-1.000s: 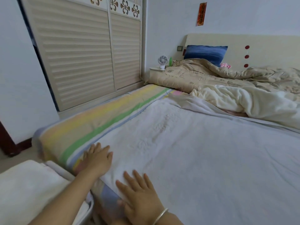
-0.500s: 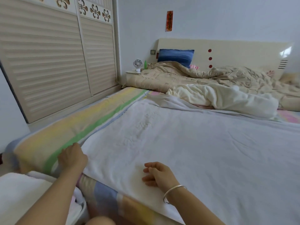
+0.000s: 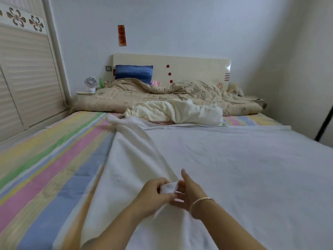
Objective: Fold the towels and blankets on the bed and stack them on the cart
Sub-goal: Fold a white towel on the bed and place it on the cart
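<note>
hands meet low over a bed [image 3: 54, 177] in a pale bedroom: the left hand [image 3: 155, 193] pinches a corner of the white blanket [image 3: 234, 168] between curled fingers [image 3: 163, 196], while the right hand [image 3: 188, 193], a bangle [image 3: 201, 202] on its wrist, touches the same corner from the other side, thumb raised; whether its fingers [image 3: 177, 202] grip the cloth cannot be told. the white blanket lies spread across the near part of the bed, its left edge raised off the sheet and held at the hands, so that a ridge of cloth runs from them back to the far left corner. left of it the bed's sheet shows, striped in pink, blue, yellow and green. beyond it a cream blanket [image 3: 176, 112] lies crumpled, and behind that a tan quilt [image 3: 162, 94] is heaped below the headboard [image 3: 189, 69], where a blue pillow [image 3: 134, 73] is propped. a small fan [image 3: 90, 82] stands on a nightstand [image 3: 84, 92] at the far left, near a slatted wardrobe [image 3: 27, 78]. a red strip [image 3: 122, 35] hangs on the wall above.
</note>
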Demonstrator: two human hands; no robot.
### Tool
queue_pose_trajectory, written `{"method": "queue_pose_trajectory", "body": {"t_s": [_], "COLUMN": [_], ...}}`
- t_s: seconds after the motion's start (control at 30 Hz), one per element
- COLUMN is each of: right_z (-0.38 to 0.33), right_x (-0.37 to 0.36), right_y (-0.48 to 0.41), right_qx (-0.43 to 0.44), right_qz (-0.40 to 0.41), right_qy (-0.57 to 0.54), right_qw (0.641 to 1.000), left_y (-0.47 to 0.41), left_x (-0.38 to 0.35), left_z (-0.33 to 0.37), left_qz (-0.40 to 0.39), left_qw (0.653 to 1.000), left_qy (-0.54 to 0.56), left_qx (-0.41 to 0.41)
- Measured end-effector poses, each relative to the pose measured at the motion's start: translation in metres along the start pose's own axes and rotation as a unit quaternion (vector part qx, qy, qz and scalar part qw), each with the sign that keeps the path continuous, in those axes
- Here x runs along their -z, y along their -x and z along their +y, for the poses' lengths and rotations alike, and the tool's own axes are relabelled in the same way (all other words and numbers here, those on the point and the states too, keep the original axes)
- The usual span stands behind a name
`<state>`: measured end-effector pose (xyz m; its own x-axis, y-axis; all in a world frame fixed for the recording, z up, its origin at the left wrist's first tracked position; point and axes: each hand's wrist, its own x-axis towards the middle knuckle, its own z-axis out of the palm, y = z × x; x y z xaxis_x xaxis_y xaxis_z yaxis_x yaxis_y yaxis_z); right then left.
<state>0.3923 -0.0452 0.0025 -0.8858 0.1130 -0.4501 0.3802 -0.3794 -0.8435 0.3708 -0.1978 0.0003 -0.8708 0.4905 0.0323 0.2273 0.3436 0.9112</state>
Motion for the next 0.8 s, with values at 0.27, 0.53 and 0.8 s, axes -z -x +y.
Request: {"method": "queue_pose_trajectory", "body": {"t_s": [0.27, 0.53, 0.8], "right_z": [-0.027, -0.015, -0.037], "right_x": [0.127, 0.143, 0.215], "right_y": [0.026, -0.015, -0.027], "right_qx": [0.013, 0.116, 0.157], "right_qz": [0.082, 0.188, 0.164], "right_qy": [0.292, 0.425, 0.474], "right_qw": [0.953, 0.878, 0.85], "left_y": [-0.023, -0.086, -0.172], "left_x": [-0.104, -0.116, -0.141], "left_z": [0.047, 0.054, 0.056], "left_qz": [-0.222, 0.109, -0.021], "left_qw": [0.975, 0.977, 0.914], "left_qy": [0.013, -0.184, -0.401], "left_qx": [-0.013, -0.01, -0.051]}}
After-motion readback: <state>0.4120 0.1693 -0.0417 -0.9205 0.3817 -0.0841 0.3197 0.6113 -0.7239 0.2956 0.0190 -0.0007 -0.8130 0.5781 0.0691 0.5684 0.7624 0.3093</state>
